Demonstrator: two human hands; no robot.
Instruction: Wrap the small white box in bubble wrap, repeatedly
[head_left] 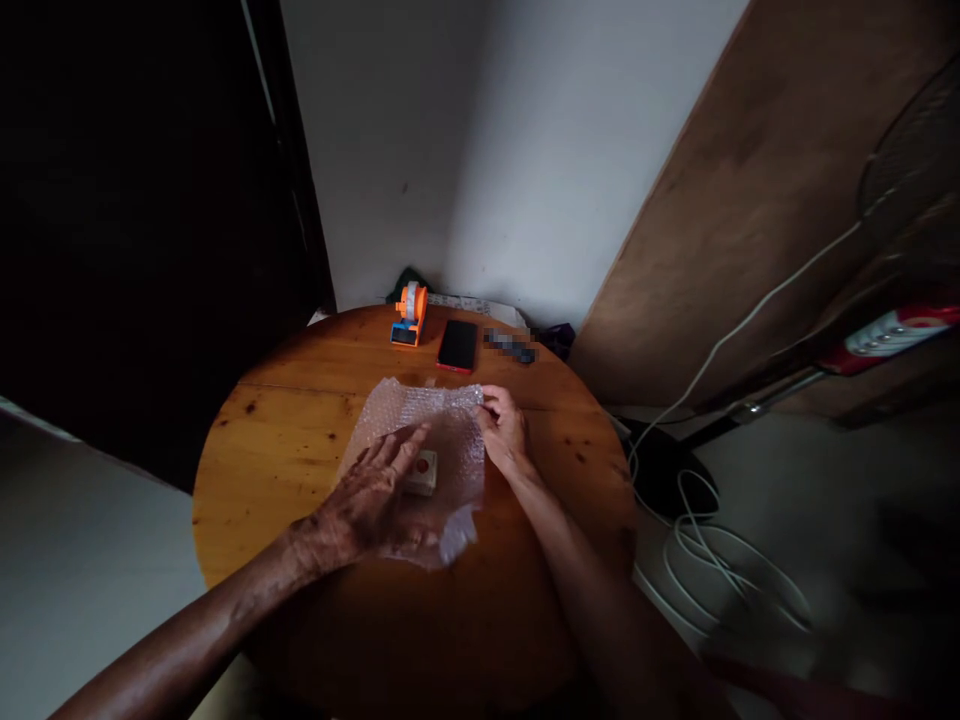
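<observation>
A sheet of clear bubble wrap (457, 430) lies spread on the round wooden table. On its middle sits a small pale box (424, 474) with a red round mark on top. My left hand (367, 495) is stretched flat over the left part of the wrap, fingers extended beside the box and partly covering it. At the sheet's far right corner, my right hand (506, 430) pinches the edge of the wrap between thumb and fingers. The near edge of the sheet is crumpled up at the right.
Along the table's (259, 450) far side stand an orange and blue tape dispenser (409, 315), a phone (457, 346) with a red edge, and a blurred dark item (511, 346). A white wall rises behind. Right of the table, a white cable (705, 540) coils on the floor.
</observation>
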